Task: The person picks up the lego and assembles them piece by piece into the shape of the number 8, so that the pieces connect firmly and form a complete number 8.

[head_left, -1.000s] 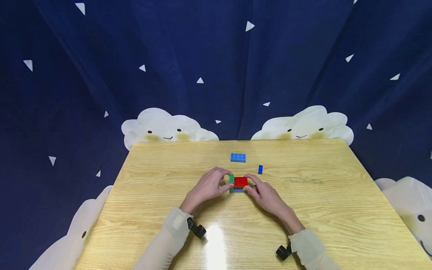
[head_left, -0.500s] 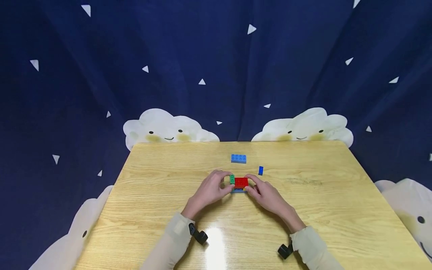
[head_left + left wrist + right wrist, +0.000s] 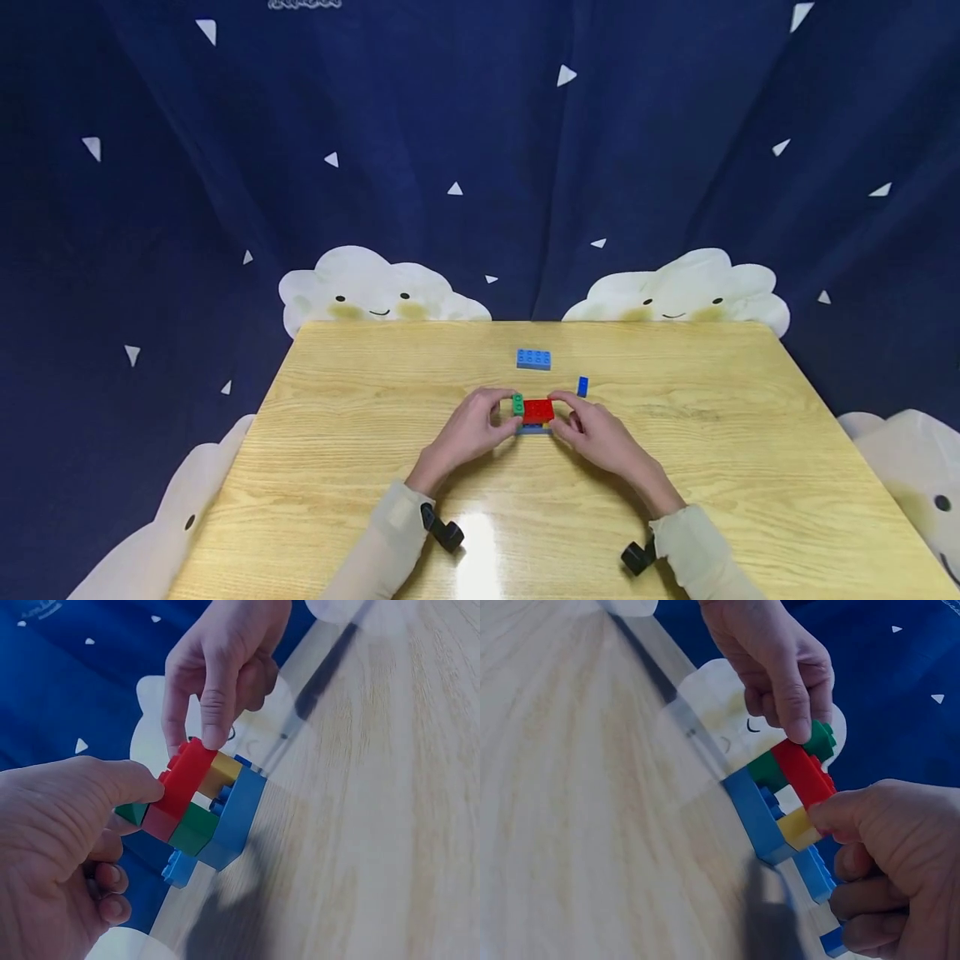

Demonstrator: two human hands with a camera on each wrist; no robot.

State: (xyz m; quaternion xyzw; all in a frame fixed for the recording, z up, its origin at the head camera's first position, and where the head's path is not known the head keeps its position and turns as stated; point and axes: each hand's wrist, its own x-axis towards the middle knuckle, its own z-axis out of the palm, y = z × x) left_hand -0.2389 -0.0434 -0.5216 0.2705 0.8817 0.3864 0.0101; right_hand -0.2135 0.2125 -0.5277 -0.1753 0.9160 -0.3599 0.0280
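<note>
In the middle of the table stands a small stack of toy building bricks. Its base is a long blue brick (image 3: 234, 819), which carries a green brick (image 3: 195, 829) and a yellow brick (image 3: 220, 774) with a gap between them. A red brick (image 3: 538, 411) bridges these two. On the red brick's left end sits an upper green brick (image 3: 518, 405), which my left hand (image 3: 468, 429) pinches between thumb and index finger, the thumb tip also touching the red brick. My right hand (image 3: 600, 433) pinches the red brick's right end.
Behind the stack lies a loose blue brick (image 3: 533, 360) with two rows of studs. A small dark blue brick (image 3: 582, 387) lies to its right, beyond the right hand. The wooden table (image 3: 337, 375) ends at a dark blue curtain (image 3: 420, 125) with cloud prints.
The head view has tilted slightly, so the table and bricks appear a little lower. Both hands keep their hold on the stack, with almost no motion against it.
</note>
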